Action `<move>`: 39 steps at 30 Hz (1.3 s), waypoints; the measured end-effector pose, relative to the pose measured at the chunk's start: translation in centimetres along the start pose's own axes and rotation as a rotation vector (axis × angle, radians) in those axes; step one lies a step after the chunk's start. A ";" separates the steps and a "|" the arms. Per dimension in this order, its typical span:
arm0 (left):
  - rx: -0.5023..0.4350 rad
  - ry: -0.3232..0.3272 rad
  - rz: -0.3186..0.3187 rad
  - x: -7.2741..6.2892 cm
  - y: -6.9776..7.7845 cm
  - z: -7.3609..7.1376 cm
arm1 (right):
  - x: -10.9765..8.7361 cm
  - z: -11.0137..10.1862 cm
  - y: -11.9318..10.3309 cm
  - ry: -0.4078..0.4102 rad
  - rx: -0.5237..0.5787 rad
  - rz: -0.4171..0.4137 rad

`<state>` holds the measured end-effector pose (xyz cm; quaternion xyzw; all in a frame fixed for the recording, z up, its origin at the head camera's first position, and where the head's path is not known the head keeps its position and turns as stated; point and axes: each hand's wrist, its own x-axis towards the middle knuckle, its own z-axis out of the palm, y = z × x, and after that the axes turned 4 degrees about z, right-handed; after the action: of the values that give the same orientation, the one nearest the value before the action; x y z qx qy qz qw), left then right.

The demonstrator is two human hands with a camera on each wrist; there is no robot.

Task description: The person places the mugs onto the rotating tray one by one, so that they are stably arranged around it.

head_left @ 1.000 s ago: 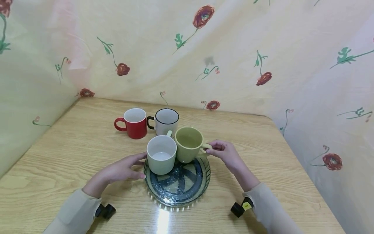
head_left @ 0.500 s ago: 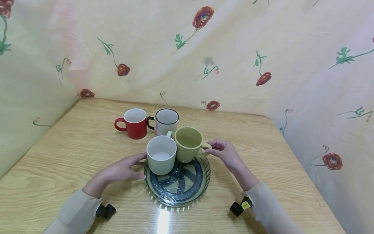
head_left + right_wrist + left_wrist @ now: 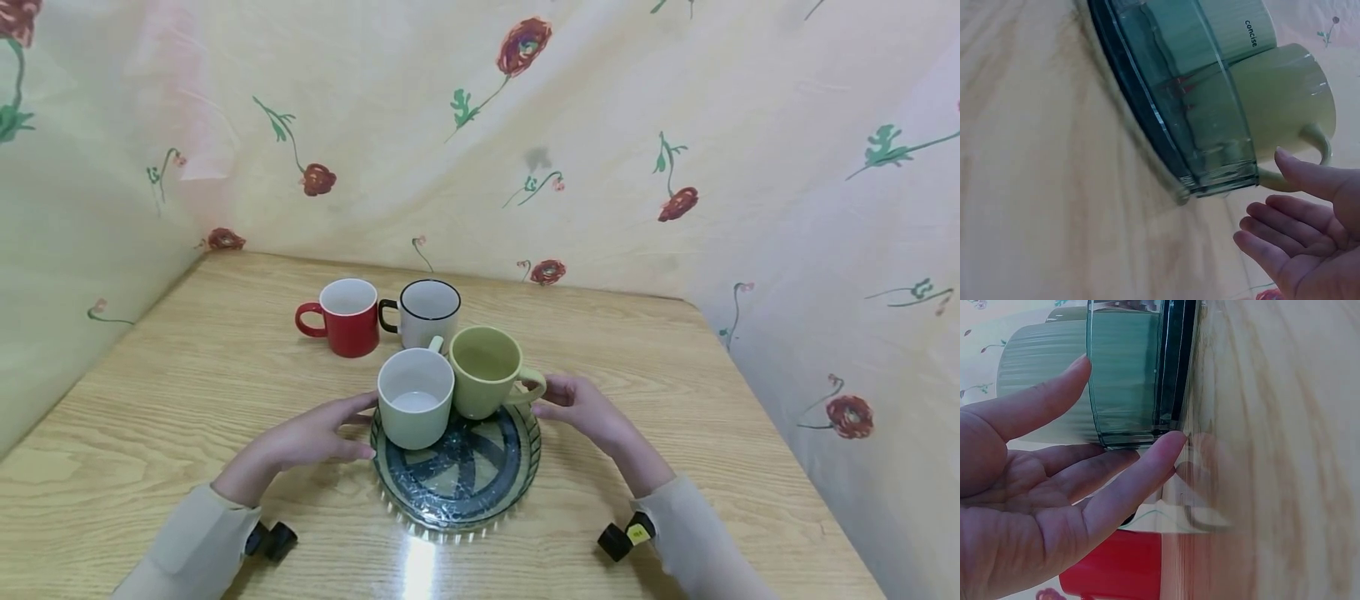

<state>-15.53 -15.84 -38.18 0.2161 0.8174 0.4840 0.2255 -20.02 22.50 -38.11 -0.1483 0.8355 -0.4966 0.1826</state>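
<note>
A round glass dish point(image 3: 528, 471) with a ribbed wall and a dark pattern sits on the table. Standing in its far half are a pale ribbed mug point(image 3: 415, 421) and a yellow-green mug point(image 3: 480, 392), side by side. My left hand point(image 3: 322, 433) is at the dish's left side, thumb and fingertips right at the glass wall in the left wrist view. Beside the yellow-green mug's handle is my right hand point(image 3: 588, 412), its fingers point(image 3: 1285, 228) extended and holding nothing. The thumb lies close to the handle in the right wrist view.
Behind the dish stand a red mug point(image 3: 352, 333) and a white mug with a black rim point(image 3: 429, 317). Floral cloth point(image 3: 600, 125) hangs along the back and sides of the wooden table point(image 3: 300, 525).
My right hand has let go of the yellow-green mug's handle and moved slightly right and down. The left hand, the dish and the mugs have stayed in place.
</note>
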 end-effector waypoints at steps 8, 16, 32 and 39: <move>0.001 -0.012 0.009 0.1 -0.1 -0.1 | -0.7 0.4 1.4 0.007 0.031 0.022; 0.003 -0.016 0.013 0.0 -0.3 -0.1 | -1.1 0.6 2.0 -0.011 0.094 0.006; -0.028 -0.032 0.009 -0.3 0.2 -0.3 | -1.6 0.8 2.6 -0.037 0.191 0.042; -0.021 -0.032 0.029 -0.6 0.4 -0.4 | -2.0 0.6 2.3 -0.102 0.209 0.023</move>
<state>-15.22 -16.23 -37.56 0.2331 0.8054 0.4922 0.2338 -18.10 23.99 -40.07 -0.1440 0.7705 -0.5708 0.2447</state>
